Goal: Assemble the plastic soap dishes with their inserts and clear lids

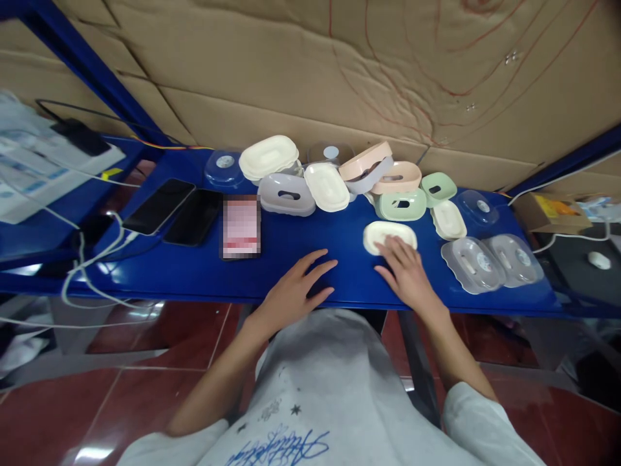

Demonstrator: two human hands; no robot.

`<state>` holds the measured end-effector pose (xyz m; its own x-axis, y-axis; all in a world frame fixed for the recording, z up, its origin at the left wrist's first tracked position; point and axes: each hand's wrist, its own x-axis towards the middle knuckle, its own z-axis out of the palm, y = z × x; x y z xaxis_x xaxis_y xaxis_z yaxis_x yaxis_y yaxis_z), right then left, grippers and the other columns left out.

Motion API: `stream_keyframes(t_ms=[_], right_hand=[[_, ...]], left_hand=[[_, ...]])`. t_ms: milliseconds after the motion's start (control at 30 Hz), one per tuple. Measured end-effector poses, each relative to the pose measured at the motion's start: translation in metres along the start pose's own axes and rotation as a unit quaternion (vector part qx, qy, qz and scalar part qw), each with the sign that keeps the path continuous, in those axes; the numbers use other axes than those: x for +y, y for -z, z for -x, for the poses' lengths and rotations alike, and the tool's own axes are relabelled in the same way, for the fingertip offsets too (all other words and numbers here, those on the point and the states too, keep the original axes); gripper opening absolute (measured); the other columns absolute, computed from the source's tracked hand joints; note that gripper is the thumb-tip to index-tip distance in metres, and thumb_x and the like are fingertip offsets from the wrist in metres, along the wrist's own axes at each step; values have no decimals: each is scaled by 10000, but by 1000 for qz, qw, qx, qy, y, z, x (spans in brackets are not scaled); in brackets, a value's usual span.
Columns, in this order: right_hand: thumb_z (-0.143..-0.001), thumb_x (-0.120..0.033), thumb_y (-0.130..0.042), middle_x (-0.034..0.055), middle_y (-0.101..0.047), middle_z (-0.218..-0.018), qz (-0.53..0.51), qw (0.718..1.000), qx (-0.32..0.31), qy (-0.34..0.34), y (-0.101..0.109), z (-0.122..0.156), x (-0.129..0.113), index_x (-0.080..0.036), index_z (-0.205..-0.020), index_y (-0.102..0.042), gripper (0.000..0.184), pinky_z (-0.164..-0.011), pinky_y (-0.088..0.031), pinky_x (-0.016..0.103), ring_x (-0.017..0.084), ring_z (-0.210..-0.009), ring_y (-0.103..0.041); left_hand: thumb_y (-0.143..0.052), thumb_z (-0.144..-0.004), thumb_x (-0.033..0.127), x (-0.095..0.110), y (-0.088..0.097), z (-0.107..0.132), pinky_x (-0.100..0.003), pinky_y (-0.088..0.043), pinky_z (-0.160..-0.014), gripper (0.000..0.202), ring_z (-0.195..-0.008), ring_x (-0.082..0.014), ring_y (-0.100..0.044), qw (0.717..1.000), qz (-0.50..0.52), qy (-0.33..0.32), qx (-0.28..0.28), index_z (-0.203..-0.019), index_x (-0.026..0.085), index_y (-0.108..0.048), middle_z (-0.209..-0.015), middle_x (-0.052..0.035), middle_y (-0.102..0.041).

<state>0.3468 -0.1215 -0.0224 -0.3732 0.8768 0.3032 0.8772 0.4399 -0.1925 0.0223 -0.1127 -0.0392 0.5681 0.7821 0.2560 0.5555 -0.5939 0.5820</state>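
My right hand point(402, 266) rests its fingertips on a cream soap dish piece point(372, 234) that lies flat on the blue table, its thumb held apart. My left hand point(305, 285) hovers over or lies at the table's front edge, with its fingers spread and nothing in them. Behind the hands sit more soap dish parts: a grey tray point(295, 202), a cream piece point(327, 186), a green tray point(405, 208) and tilted peach and grey trays stacked together. To the right of my right hand are a small cream piece point(449, 221) and two grey soap boxes point(476, 264) under clear lids.
A phone with a blurred screen point(241, 226) and two dark phones point(160, 206) lie at the left, near white cables point(80, 265). Clear lids point(478, 207) stand toward the back. A cardboard wall point(272, 84) closes off the rear. The blue table point(204, 275) ends just before my body.
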Motion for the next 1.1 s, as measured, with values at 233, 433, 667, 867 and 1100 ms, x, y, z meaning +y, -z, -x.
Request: stream_keyframes(t_ms=[233, 433, 667, 867, 1100], right_hand=[[-1149, -308, -436, 128, -562, -1657, -10, 998, 26, 54, 10, -40, 10, -235, -1642, -509, 504, -1243, -425, 543, 295, -1541, -521], [-1088, -279, -505, 162, -733, -1419, 113, 987, 38, -112, 14, -56, 78, -183, -1377, -726, 376, -1210, -326, 672, 376, -1336, -645], [-1142, -316, -449, 101, -783, -1268, 54, 996, 64, -18, 10, -35, 28, -243, -1341, -738, 358, -1241, -328, 542, 276, -1227, -695], [-1136, -455, -493, 143, -738, -1423, 42, 994, 57, -78, 2, -20, 27, -229, -1458, -678, 435, -1248, -329, 622, 337, -1348, -667], [-1136, -374, -539, 28, -733, -1466, -116, 992, -23, 54, 8, -16, -22, -331, -1484, -655, 369, -1331, -307, 565, 250, -1419, -643]], left_hand=[[-661, -1091, 388, -3, -4, -1, -643, -377, -1331, 422, -1627, -363, -410, 997, -46, -57, 17, -1487, 250, -614, -1710, -144, -470], [-664, -1086, 373, -3, -5, 1, -580, -473, -1288, 262, -1588, -342, -470, 999, -2, -29, 32, -1305, 233, -698, -1679, -147, -488], [-677, -1077, 389, -1, -2, 3, -515, -522, -1252, 559, -1584, -316, -478, 999, 27, 35, 12, -1592, 298, -480, -1745, -126, -400], [-672, -1076, 381, 1, 1, 2, -525, -502, -1265, 672, -1620, -324, -425, 996, 61, 57, -1, -1672, 367, -362, -1769, -107, -358], [-727, -1047, 357, -2, 2, 2, -542, -467, -1288, 836, -1653, -345, -364, 994, 89, 61, 11, -1728, 416, -246, -1808, -103, -269]])
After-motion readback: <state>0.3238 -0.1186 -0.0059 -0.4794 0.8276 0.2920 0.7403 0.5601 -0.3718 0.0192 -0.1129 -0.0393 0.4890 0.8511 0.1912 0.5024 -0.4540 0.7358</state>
